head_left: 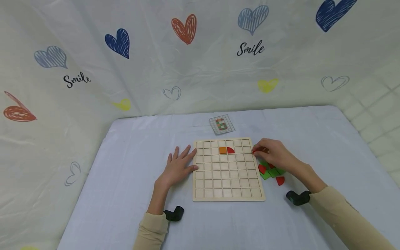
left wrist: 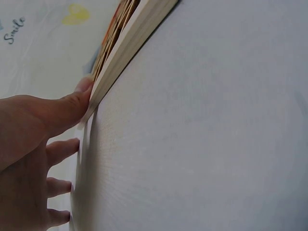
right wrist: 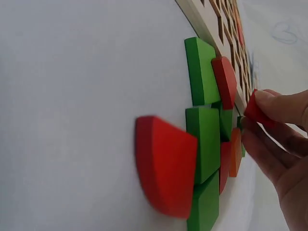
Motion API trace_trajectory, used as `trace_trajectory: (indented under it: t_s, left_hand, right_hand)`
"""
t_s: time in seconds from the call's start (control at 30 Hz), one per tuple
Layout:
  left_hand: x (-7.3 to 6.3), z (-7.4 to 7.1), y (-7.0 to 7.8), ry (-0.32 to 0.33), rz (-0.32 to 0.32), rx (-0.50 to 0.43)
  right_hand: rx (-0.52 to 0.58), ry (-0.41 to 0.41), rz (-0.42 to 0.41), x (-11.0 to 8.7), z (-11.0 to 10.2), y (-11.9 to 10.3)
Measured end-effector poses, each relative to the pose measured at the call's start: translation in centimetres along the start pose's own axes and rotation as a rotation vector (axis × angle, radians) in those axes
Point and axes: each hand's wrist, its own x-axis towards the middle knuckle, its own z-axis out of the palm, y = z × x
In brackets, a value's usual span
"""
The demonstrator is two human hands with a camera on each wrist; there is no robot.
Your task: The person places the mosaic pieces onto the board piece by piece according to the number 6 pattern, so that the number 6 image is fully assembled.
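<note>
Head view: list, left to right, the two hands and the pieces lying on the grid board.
Left hand → orange square → red quarter-round piece → right hand, pinching another red piece.

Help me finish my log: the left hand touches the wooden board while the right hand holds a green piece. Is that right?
The colour is wrong: the left hand touches the wooden board while the right hand holds a red piece, not green, as the right wrist view shows.
</note>
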Motion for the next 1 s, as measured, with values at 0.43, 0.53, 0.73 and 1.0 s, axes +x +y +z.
trace_trajectory:
  t_s: [0.43,0.53,0.73,1.0]
  left_hand:
    - [-0.1,-0.3,-0.1,-0.001,-0.008,0.003]
    - [-0.1,-0.3,-0.2,0.001,-0.003,0.001]
    - [-0.1,-0.1,-0.3,0.004,0.002,-0.001]
    - [0.1,0.2,-0.3,0.005,0.005,0.007]
  right_hand:
    - [0.017,-0.008,-0.052,2.4,0.2,-1.3]
    - [0.031,-0.045,-0.057,3.1,0.7,-1.7]
    - [0.036,-0.102,-0.148,4.7,1.6,-2.9]
    - [0.047,-0.174,-0.226,7.0,2.6,-4.4]
